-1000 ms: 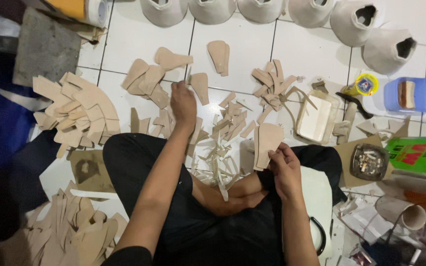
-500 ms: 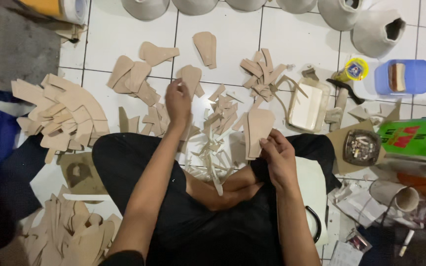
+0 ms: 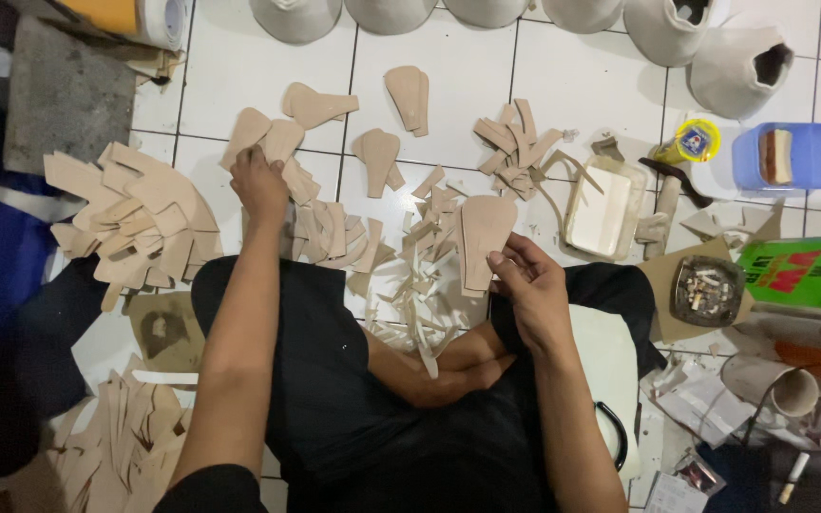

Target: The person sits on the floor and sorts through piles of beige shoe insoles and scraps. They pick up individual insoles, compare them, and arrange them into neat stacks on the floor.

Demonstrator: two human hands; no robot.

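I sit cross-legged on a white tiled floor [image 3: 458, 66]. My left hand [image 3: 258, 180] reaches forward and rests on a small group of tan paddle-shaped cut pieces [image 3: 277, 133]; whether it grips one I cannot tell. My right hand [image 3: 529, 285] holds another tan paddle-shaped piece [image 3: 483, 233] upright by its lower edge, above my knee. Thin tan offcut strips [image 3: 425, 285] lie scattered between my two hands. More paddle-shaped pieces [image 3: 407, 93] lie further out on the tiles.
A big pile of tan cut shapes [image 3: 135, 214] lies at the left, another [image 3: 116, 446] at lower left. A white tray [image 3: 603, 209], yellow-capped bottle [image 3: 691, 142], blue box [image 3: 786, 157], ashtray [image 3: 707, 290] and green box [image 3: 810, 275] crowd the right. Grey-white moulds [image 3: 705, 38] line the far edge.
My left hand has moved to the left, from the pieces in the middle to the group further left. My right hand still holds its piece, little changed.
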